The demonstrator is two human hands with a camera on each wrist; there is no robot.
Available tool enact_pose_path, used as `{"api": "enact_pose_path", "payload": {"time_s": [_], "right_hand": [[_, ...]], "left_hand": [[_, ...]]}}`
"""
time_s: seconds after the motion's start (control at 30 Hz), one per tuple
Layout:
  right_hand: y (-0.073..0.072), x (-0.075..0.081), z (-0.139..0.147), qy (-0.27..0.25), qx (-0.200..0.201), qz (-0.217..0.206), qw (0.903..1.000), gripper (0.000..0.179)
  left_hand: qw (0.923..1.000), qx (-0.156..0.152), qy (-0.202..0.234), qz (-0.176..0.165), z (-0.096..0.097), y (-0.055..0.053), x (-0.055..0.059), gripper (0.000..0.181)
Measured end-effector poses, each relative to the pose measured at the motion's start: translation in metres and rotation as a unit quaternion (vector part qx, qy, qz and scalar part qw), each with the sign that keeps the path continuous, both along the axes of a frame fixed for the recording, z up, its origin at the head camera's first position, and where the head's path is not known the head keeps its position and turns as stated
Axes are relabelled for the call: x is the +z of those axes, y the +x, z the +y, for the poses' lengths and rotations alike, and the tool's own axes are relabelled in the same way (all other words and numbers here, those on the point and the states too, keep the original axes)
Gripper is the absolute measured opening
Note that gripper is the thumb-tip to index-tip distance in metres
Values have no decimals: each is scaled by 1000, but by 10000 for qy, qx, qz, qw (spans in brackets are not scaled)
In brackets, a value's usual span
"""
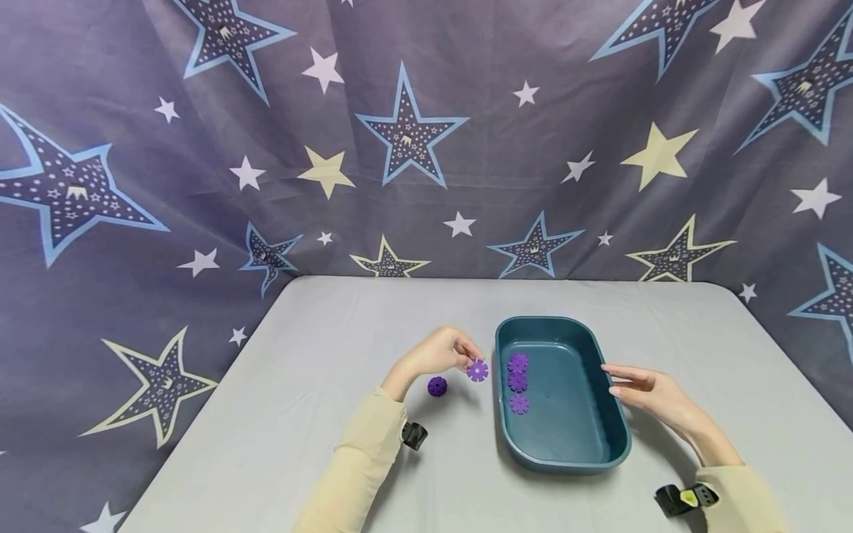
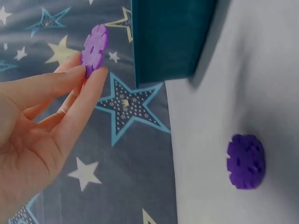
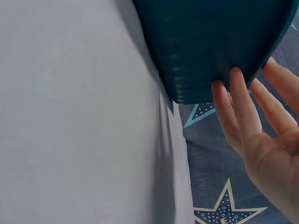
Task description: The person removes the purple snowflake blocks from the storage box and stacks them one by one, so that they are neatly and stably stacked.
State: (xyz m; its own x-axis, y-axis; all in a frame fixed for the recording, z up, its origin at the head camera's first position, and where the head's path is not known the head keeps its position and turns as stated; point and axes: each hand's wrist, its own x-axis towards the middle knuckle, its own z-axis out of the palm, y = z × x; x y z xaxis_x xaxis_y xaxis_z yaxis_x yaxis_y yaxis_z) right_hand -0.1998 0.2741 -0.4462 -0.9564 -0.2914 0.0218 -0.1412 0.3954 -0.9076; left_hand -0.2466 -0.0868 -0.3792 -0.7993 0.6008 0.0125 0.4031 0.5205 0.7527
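Observation:
Between thumb and fingertips my left hand (image 1: 443,351) pinches a purple notched disc (image 1: 477,370), held just left of the teal tray's near wall. In the left wrist view the same disc (image 2: 95,47) stands nearly on edge. Below that hand, a stack of darker purple discs (image 1: 437,386) sits on the table. Three purple discs (image 1: 518,382) lie in a row along the left side inside the teal tray (image 1: 566,468). My right hand (image 1: 656,396) touches the tray's right wall with extended fingers; in the right wrist view the fingertips (image 3: 237,74) rest against its outside.
A light grey cloth covers the table (image 1: 320,355). Behind it and to the sides hangs a dark curtain (image 1: 466,207) printed with stars. A black wrist device (image 1: 414,435) is on the left arm, another (image 1: 676,500) on the right.

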Motion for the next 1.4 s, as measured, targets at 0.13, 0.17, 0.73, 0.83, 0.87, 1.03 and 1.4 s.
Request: {"api": "enact_pose_path", "payload": {"time_s": [0.13,0.17,0.73,0.83,0.87,1.03,1.4], "right_hand": [[0,0,1,23,-30,-5,10000,50],[0,0,1,40,-28,2,10000,50],[-1,0,1,145,-64,-25,9999,50],[-1,0,1,159,-58,-28,9999,50],[-1,0,1,153,-51,-30,9999,50],[-1,0,1,36,-30,-39,10000,50],[-1,0,1,77,-38,-44,10000,50]], "left_hand": [[9997,148,109,-167,-7,-1,-6,20],[9995,186,129,-205,-9,-1,-7,20],[9933,662,317,-887,-40,-7,-32,20],[9922,682,332,-984,-44,-7,-35,20],[9923,683,321,-977,-45,-7,-35,20],[9926,744,251,-928,-48,-7,-39,19],[9916,839,195,-962,-53,-9,-47,16]]}}
